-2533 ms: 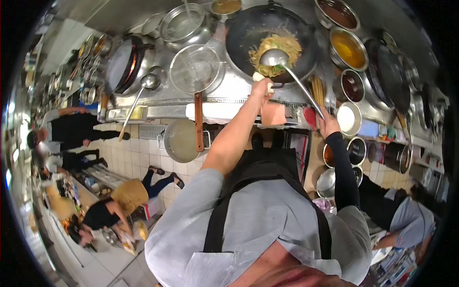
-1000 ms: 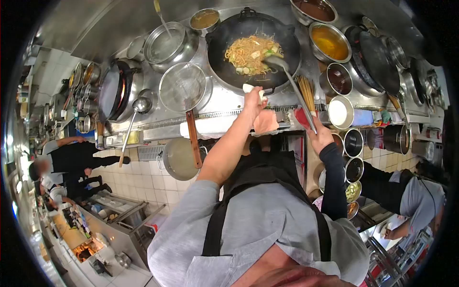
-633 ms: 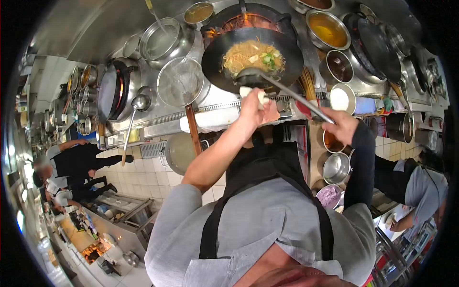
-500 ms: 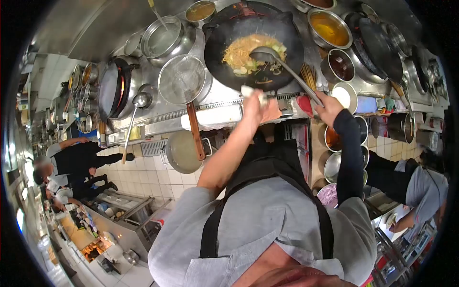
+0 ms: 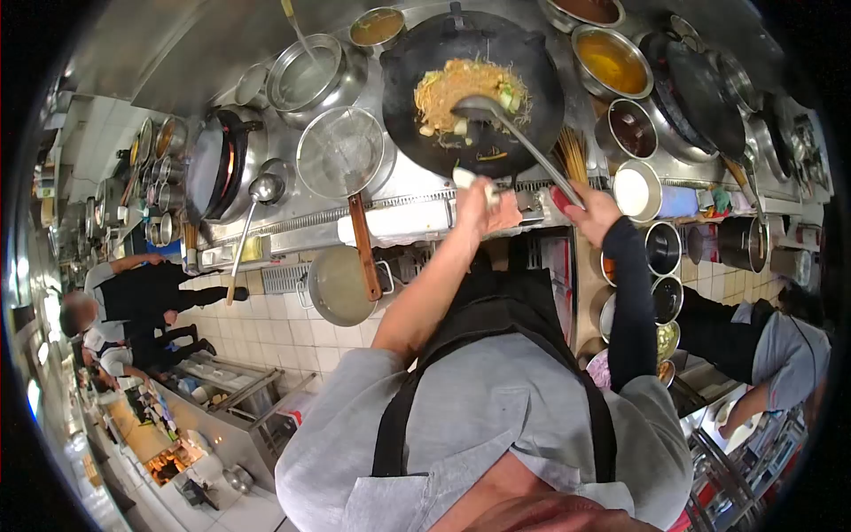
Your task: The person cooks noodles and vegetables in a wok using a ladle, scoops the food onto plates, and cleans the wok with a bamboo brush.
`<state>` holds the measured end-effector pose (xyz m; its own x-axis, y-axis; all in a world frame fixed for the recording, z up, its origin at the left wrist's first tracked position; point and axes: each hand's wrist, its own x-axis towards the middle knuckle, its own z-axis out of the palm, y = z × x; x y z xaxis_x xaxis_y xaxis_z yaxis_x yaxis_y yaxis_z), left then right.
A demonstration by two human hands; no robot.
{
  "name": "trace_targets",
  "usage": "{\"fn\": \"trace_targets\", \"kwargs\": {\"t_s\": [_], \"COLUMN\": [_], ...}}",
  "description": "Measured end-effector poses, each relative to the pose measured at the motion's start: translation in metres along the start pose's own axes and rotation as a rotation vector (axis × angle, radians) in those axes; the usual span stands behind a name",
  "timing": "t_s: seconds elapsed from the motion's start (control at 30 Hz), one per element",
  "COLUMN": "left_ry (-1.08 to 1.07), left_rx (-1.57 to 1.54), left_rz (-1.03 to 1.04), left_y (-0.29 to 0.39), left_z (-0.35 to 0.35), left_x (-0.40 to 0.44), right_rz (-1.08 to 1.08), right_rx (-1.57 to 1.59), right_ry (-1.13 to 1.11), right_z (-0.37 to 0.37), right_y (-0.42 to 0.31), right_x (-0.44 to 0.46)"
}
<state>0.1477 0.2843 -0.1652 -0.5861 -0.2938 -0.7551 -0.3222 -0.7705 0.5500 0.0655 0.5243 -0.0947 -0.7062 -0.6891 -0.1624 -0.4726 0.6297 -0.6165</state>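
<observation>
Left hand [image 5: 476,206], closed around a folded white cloth [image 5: 467,181], right at the near rim of the wok [image 5: 406,133]; the cloth probably guards the skin from hot metal. Whether the fingers also hook a handle underneath, I cannot tell. Right hand [image 5: 596,215], clamped on the upper end of a long ladle [image 5: 523,139], well apart from the left, and that high grip looks meant to keep the knuckles out of the heat.

The ladle's bowl sits in the wok, against the noodles [image 5: 448,82], which lie heaped in the middle with pale and green pieces among them. The wok's curved sides look well suited to keeping them gathered there.

Just beside the wok, a mesh strainer [image 5: 339,152] rests on the steel surface [image 5: 415,170], its wooden handle [image 5: 362,244] jutting over the front edge, handy for a grab. Over on the right, a bowl of orange liquid [image 5: 612,62], a pot of dark sauce [image 5: 628,129] and a white-filled container [image 5: 635,191] stand in a row, seemingly set for an easy ladle's reach. A bamboo brush [image 5: 573,158] stands between them and the wok. Off to the right, another person [image 5: 792,351] bends forward.
</observation>
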Motion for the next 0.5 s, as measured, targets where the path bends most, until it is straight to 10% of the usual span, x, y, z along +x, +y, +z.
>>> {"fn": "trace_targets", "kwargs": {"t_s": [0.5], "left_ry": [-0.076], "left_rx": [-0.153], "left_rz": [0.077], "left_y": [0.016], "left_z": [-0.006], "left_x": [0.100], "right_rz": [0.160], "right_rx": [0.008], "right_ry": [0.056], "right_z": [-0.005], "right_y": [-0.009], "right_x": [-0.037]}}
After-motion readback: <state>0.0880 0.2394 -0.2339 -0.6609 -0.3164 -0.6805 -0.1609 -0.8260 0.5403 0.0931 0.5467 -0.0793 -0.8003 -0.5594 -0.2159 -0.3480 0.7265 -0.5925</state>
